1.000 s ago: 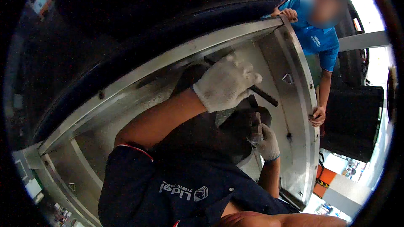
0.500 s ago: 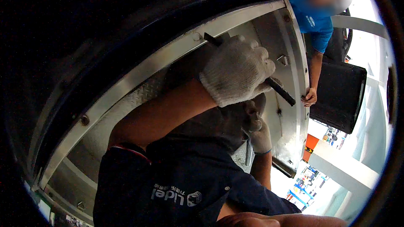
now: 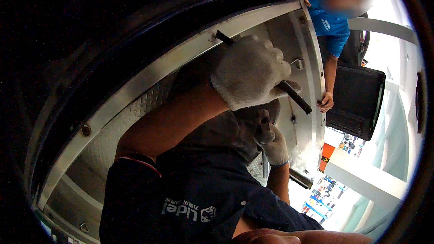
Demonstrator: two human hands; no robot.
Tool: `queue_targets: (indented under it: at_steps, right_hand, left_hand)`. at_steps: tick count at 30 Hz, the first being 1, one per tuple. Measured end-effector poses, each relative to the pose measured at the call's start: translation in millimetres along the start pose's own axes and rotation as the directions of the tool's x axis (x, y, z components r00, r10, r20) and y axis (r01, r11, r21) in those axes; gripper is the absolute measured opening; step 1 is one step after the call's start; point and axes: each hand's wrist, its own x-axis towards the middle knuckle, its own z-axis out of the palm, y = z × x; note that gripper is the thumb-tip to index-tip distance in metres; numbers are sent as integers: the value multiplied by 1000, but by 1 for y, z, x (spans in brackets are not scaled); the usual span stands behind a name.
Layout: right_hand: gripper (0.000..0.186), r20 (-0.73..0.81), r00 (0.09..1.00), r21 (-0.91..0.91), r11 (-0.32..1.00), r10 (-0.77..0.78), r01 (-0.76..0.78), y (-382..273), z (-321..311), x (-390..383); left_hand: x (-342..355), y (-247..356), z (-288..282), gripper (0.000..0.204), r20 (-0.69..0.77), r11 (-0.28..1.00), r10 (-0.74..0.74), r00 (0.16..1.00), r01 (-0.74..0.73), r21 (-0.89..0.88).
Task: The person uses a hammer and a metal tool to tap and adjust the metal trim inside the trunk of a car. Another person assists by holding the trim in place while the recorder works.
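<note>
My left hand (image 3: pixel 253 72), in a white knit glove, is wrapped round a black bar (image 3: pixel 298 101) slanting just inside the metal frame rail (image 3: pixel 167 56), its upper tip against or very near the rail. Lower right, my gloved right hand (image 3: pixel 272 147) grips a metal tool (image 3: pixel 263 122), apparently a hammer, with its dark head upward and a silvery shaft hanging below the fingers. Both hands are inside a metal compartment with a tread-plate surface (image 3: pixel 144 106), partly hidden by my arms and dark clothing.
A co-worker in a blue shirt (image 3: pixel 334 36) stands at the upper right, one hand (image 3: pixel 326 101) on the frame's side, the other at its top corner. A dark bodywork edge (image 3: pixel 90 40) arches along the upper left. A black panel (image 3: pixel 355 99) and white beam (image 3: pixel 366 171) are at the right.
My left hand with the black bar has risen toward the frame's top rail. The whole view has shifted, so the frame and co-worker appear higher and farther left; the co-worker still holds the frame.
</note>
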Motion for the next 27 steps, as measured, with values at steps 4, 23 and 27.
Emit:
queue_targets:
  at_steps: [4, 23, 27]
  right_hand:
    - [33, 10, 996, -75, 994, -84, 85, -6, -11, -4]
    - [63, -247, 707, 151, 694, -663, 704, -174, -59, -48]
    - [51, -16, 550, -407, 508, -835, 759, -197, -86, -62]
  left_hand:
    - [-1, -3, -9, 35, -114, 993, -30, 993, 17, -114]
    - [31, 11, 8, 53, -317, 931, -343, 884, 275, -239]
    - [27, 6, 10, 55, -424, 933, -348, 836, 265, -242]
